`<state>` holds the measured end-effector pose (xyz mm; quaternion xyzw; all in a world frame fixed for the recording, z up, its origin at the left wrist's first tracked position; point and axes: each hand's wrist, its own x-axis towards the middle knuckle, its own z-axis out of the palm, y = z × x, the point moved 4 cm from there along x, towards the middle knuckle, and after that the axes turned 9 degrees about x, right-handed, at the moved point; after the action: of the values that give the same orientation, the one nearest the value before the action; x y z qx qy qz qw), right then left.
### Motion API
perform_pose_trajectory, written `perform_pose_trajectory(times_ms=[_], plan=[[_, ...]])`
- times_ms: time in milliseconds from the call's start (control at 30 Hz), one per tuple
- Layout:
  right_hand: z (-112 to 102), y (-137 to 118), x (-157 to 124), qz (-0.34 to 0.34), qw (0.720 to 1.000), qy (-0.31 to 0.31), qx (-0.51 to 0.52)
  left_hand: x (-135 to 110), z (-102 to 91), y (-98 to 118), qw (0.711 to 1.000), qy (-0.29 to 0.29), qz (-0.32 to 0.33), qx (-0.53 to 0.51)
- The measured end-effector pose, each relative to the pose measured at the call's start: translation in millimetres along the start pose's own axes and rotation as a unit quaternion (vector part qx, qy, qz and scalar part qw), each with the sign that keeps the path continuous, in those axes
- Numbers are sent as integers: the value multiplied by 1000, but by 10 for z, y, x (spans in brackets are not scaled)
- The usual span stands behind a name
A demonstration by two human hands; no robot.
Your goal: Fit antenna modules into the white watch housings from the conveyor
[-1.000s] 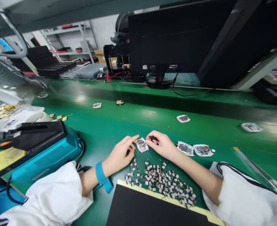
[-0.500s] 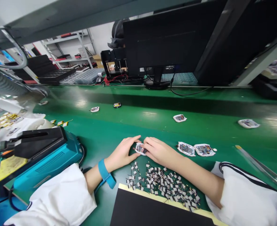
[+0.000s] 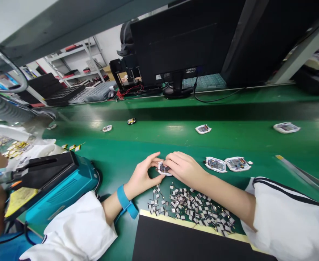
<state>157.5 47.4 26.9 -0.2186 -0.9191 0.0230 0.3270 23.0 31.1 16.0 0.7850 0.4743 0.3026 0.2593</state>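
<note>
Fingers [image 3: 151, 158] of our left hand [image 3: 141, 177] and right hand [image 3: 185, 168] pinch one small case [image 3: 163, 169] on the green table [image 3: 148, 134]. Tiny parts [image 3: 192, 210] lie at six o'clock, more cases [image 3: 215, 164] at three.

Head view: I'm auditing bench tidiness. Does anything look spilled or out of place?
The small grey parts lie loose in a scattered heap on the green mat, in no container, between the held white module and the black tray. Nothing looks damaged.
</note>
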Motion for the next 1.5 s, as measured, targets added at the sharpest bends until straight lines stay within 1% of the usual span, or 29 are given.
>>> perform_pose_trajectory(times_ms=[100,200,300,367,433,500,633,700,767,833,900,1000,1100,1167,1267,1400,1500], plan=[[-25,-5,6,-13,1000,21,14,-5,7,12,1000,-8,5,-10],[-7,-14,10,-11,999,22,31,-9,23,22,1000,-24,8,-14],[30,0,4,17,997,30,76,-9,27,21,1000,-29,1,-13],[43,27,-1,41,991,48,121,-7,19,11,1000,-20,-9,-14],[50,46,-1,50,987,51,145,-4,6,-1,1000,-4,-22,-13],[50,41,6,42,991,32,125,-3,-4,-5,1000,10,-30,2],[7,-21,26,25,999,7,27,-5,-24,24,997,36,-24,71],[-7,-47,38,32,999,-1,-1,-10,-34,48,994,48,-13,95],[-7,-50,45,48,999,-6,-3,-13,-40,61,994,54,-11,97],[-3,-34,47,62,997,4,33,-14,-41,55,996,53,-25,74],[-2,-6,45,72,991,31,104,-14,-34,42,998,47,-39,30],[-4,46,43,94,968,77,218,-20,-22,27,997,42,-45,-46],[9,101,46,149,943,93,283,-32,-18,8,993,38,-50,-104],[17,127,46,184,932,94,297,-36,-20,-1,990,37,-56,-127],[16,136,43,207,925,102,303,-35,-28,-7,987,46,-68,-140],[20,125,33,200,924,118,303,-29,-31,-3,985,50,-77,-145],[43,133,24,190,930,107,296,-28,-23,-6,984,40,-76,-155]])
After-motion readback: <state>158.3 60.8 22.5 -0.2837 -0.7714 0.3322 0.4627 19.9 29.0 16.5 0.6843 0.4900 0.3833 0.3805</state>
